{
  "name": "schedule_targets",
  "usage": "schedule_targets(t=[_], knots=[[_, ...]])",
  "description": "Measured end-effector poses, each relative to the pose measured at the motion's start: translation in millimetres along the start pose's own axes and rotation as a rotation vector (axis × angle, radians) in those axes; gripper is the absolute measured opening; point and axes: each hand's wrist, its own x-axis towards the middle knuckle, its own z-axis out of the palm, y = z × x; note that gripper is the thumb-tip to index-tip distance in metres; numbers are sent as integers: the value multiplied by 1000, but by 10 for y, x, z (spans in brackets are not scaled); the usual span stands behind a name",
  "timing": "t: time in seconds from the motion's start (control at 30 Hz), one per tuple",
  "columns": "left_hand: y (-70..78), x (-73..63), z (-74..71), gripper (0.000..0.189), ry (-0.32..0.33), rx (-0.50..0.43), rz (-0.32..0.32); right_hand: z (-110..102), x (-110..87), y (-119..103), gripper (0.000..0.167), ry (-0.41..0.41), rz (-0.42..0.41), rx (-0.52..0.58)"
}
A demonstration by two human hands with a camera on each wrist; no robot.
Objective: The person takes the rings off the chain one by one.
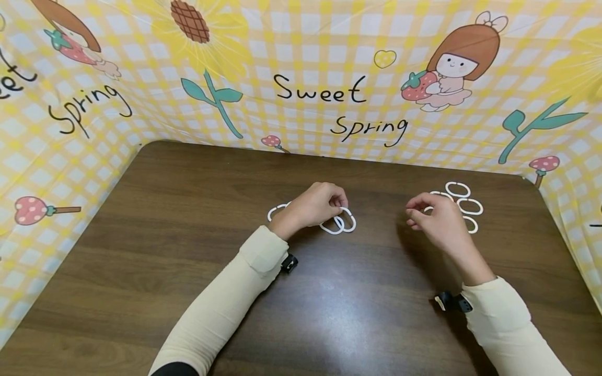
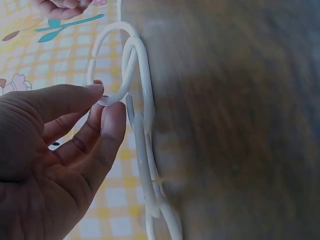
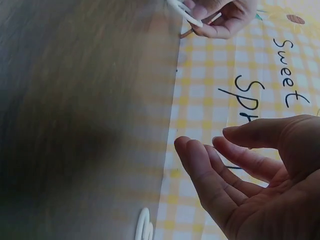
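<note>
My left hand (image 1: pixel 316 204) pinches a white oval plastic link (image 2: pixel 120 25) between thumb and fingers. A small gap shows in that link's side. It is hooked through another white link (image 2: pixel 145 75), and more joined links trail below in the left wrist view. In the head view, part of this chain (image 1: pixel 269 214) shows left of the hand; the hand hides its middle. My right hand (image 1: pixel 439 219) hovers beside several loose white links (image 1: pixel 482 207) on the right. Its fingers are loosely bent, with nothing between them in the right wrist view (image 3: pixel 250 175).
The brown wooden table (image 1: pixel 329 303) carries the links. A yellow checked cloth (image 1: pixel 320 57) with printed drawings and words stands as a wall along its back and sides. Black straps with small devices (image 1: pixel 289 263) sit at both wrists.
</note>
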Motion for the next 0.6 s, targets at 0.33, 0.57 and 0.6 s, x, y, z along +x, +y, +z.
schedule_targets(t=[0.33,0.57,0.6], knots=[[9,-6,2,19,-8,-26,6,214,42,-91,19,-101,9,106],[4,-1,8,15,1,-11,6,344,60,-141,18,-132,-4,128],[2,0,8,15,3,-10,5,357,61,-145,18,-136,-3,130]])
